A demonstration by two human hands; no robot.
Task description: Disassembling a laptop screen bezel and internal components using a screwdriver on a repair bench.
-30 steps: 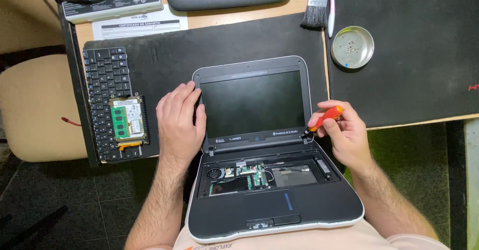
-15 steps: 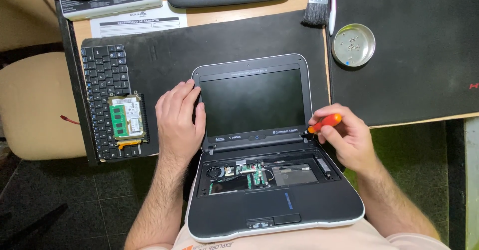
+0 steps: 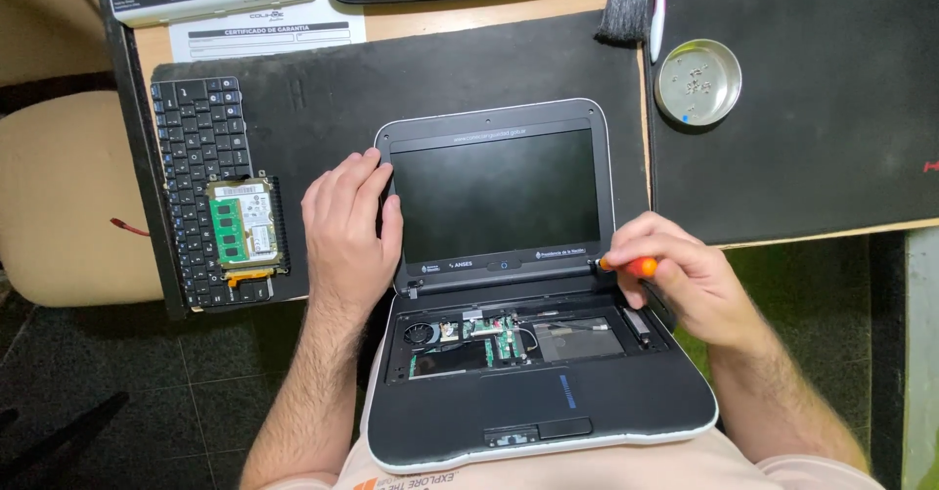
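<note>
A small dark grey laptop (image 3: 509, 417) rests on my lap, lid open, keyboard removed so the circuit board and fan (image 3: 469, 338) show. My left hand (image 3: 347, 231) grips the left edge of the screen (image 3: 494, 197). My right hand (image 3: 675, 275) holds an orange-handled screwdriver (image 3: 636, 267), its tip at the right hinge of the lid.
The removed keyboard (image 3: 196, 157) lies on a black mat (image 3: 469, 69) at the left, with a hard drive and green memory module (image 3: 240, 231) on it. A round metal tin (image 3: 697, 81) with small screws, a brush (image 3: 623, 6) and papers (image 3: 264, 30) sit at the desk's far side.
My right hand has lowered slightly, bringing the screwdriver down to the right hinge. The left hand stays on the screen's edge.
</note>
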